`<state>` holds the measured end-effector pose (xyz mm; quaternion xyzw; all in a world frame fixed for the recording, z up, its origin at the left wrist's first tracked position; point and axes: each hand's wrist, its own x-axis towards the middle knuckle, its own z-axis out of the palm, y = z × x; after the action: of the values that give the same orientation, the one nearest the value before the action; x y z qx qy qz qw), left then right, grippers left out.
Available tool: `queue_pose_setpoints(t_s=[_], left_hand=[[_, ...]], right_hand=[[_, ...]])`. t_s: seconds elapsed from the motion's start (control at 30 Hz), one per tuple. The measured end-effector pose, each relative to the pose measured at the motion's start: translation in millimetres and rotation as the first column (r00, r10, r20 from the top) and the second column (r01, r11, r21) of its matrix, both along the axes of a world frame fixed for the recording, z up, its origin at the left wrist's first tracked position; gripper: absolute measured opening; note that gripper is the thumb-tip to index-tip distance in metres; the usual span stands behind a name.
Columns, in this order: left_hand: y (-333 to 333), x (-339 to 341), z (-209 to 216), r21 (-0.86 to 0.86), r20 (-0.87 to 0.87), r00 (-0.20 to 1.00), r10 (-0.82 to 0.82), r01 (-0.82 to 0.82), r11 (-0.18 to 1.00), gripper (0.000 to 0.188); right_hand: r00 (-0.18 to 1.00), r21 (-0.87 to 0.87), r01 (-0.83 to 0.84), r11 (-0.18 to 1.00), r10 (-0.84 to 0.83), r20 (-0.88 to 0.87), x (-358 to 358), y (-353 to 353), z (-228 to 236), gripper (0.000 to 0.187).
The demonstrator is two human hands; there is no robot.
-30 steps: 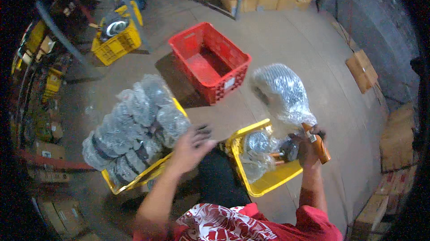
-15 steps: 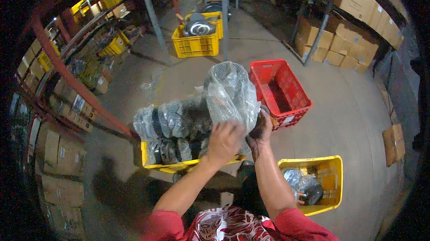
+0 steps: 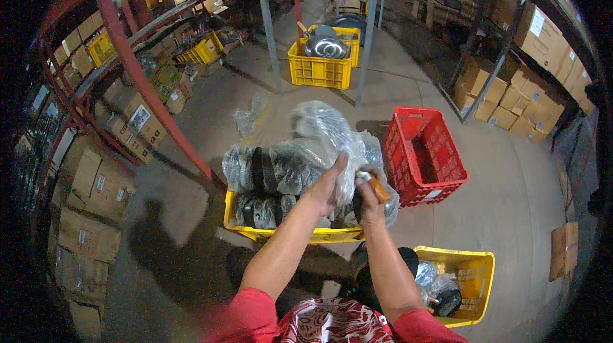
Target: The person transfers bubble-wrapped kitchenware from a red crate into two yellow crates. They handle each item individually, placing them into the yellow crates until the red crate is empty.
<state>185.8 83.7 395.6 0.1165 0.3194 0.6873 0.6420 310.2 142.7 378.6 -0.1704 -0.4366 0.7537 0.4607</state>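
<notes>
I hold a pan (image 3: 322, 127) wrapped in clear bubble wrap, tilted over a full yellow crate (image 3: 300, 236). My right hand (image 3: 369, 202) is closed at its orange-brown handle (image 3: 378, 191), which pokes out of the plastic. My left hand (image 3: 327, 186) grips the gathered wrap beside the handle, its thumb on top. Rows of similar plastic-wrapped bundles (image 3: 255, 167) fill the crate below, partly hidden by my hands and the pan.
A red crate (image 3: 426, 191) stands right of the full one. Near my right forearm a yellow crate (image 3: 476, 285) holds a few wrapped items. Another yellow crate (image 3: 319, 74) with shiny pans is farther back. Shelf posts (image 3: 150, 100) and cardboard boxes (image 3: 511, 97) flank the floor.
The wrapped pan has tilted and lowered, and its handle now shows. My left hand went from the pan's wrapped face to the gathered wrap near the handle. The whole view has shifted.
</notes>
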Motion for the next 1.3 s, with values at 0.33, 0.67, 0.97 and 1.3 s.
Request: queue_pose_setpoints(t_s=[0.33, 0.67, 0.97, 1.3], left_hand=[[2.0, -5.0, 12.3, -0.051, -0.325, 0.919, 0.222, -0.251, 0.967, 0.032], [13.5, -3.5, -52.1, 0.178, -0.909, 0.337, 0.245, -0.220, 0.959, 0.052], [22.7, 6.9, -146.1, 0.031, -0.808, 0.577, 0.119, -0.160, 0.987, 0.060], [38.8, 42.6, -272.8, -0.331, -0.828, 0.495, -0.263, -0.053, 0.942, 0.061]], right_hand=[[0.868, 0.471, -0.144, 0.870, -0.117, 0.482, 35.7, -18.4, -13.3, 0.062], [0.934, 0.795, -0.190, 0.576, -0.143, 0.327, 8.1, 52.4, 89.7, 0.128], [0.353, 0.605, -0.695, 0.388, -0.550, 0.757, -27.2, 31.5, 99.8, 0.101], [0.033, 0.342, -0.863, 0.372, -0.635, 0.772, -3.0, 51.4, -18.0, 0.088]])
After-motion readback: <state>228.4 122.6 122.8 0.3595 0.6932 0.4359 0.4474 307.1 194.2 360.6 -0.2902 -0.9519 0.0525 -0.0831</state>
